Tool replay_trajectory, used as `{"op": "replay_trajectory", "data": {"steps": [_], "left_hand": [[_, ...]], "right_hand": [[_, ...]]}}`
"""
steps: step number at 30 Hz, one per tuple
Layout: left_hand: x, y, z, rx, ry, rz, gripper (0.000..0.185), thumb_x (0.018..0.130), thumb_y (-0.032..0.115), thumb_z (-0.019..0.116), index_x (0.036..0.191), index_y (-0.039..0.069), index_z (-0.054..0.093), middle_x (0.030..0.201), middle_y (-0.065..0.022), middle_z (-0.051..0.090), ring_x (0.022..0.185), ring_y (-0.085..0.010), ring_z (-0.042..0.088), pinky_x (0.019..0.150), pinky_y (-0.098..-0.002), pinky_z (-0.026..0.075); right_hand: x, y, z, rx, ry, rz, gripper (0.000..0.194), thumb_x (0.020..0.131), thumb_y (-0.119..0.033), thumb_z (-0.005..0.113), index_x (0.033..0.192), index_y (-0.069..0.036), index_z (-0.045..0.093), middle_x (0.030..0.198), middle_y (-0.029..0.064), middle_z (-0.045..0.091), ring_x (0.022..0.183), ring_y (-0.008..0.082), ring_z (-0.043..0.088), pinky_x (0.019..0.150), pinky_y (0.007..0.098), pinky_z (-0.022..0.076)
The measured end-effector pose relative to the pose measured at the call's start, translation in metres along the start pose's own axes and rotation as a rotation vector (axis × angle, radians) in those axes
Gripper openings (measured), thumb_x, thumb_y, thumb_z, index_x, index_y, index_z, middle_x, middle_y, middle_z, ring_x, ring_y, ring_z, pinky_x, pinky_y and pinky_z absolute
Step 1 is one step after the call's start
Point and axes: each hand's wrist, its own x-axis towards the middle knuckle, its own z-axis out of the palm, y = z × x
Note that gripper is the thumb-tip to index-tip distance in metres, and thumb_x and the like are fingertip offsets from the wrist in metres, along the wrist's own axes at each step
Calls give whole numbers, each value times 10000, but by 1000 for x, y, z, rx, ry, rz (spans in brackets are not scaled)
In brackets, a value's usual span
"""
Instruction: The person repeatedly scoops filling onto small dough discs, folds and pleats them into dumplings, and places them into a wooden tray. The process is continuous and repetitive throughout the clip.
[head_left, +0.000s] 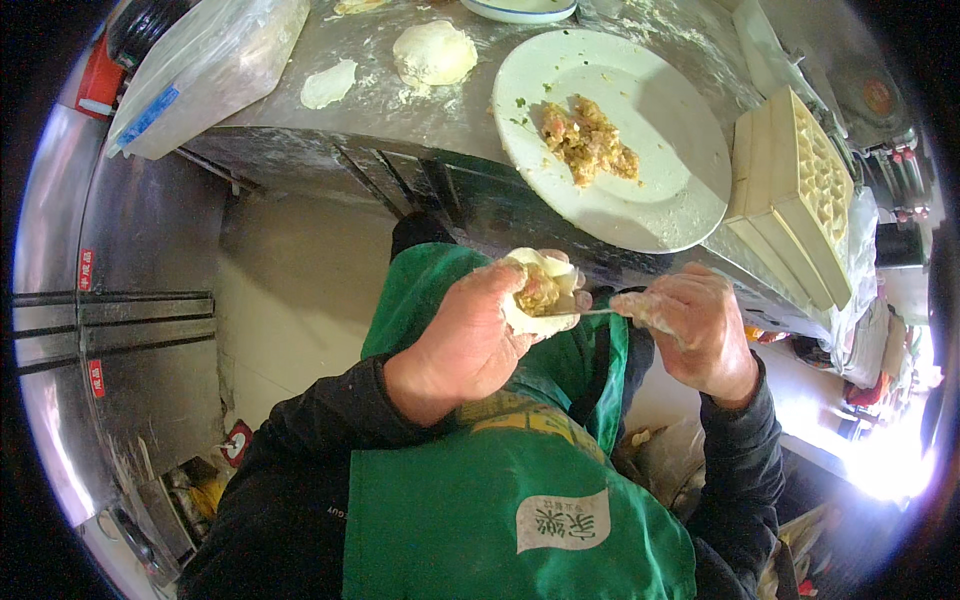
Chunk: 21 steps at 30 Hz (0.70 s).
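Note:
My left hand (472, 330) cups a round dough wrapper (525, 321) with a lump of minced filling (538, 291) in it. Between the fingers of my right hand (694, 326) is a thin metal utensil (589, 312), whose far end rests against the filling and wrapper; its tip is hidden. Beyond both hands, a large white plate (667, 187) holds more minced filling (589, 142) and green specks. A ball of dough (435, 54) and a small flat dough piece (328, 84) lie on the floured metal worktop (375, 109).
A plastic-covered container (217, 67) stands at the worktop's left. Stacked cream plastic trays (784, 202) are at its right edge. The rim of another dish (519, 10) shows at the top. Metal cabinet doors (150, 210) are at the far left.

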Motion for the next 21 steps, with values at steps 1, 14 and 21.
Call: {"op": "replay_trajectory", "data": {"steps": [1,14,21], "left_hand": [[-1,-2,0,15,21,-6,418,1016,308,617,1315,15,620,1295,-183,684,1184,-366,668,1063,-526,515],[23,14,-26,65,97,230,391,1087,284,421,1277,-4,606,1280,-204,663,1225,-397,616,1094,-525,481],[52,19,-21,-115,-51,137,403,1085,279,405,1266,-22,602,1245,-192,679,1162,-362,652,1061,-499,512]], "right_hand": [[3,-2,3,47,-12,59,402,693,2,674,1069,-110,764,721,58,630,658,291,642,620,414,489],[21,-14,7,84,343,514,190,970,-63,636,1099,-20,769,789,131,702,695,262,679,641,345,533],[35,0,18,-286,303,428,204,926,-99,676,1103,-118,776,817,186,657,756,399,669,657,466,525]]}}
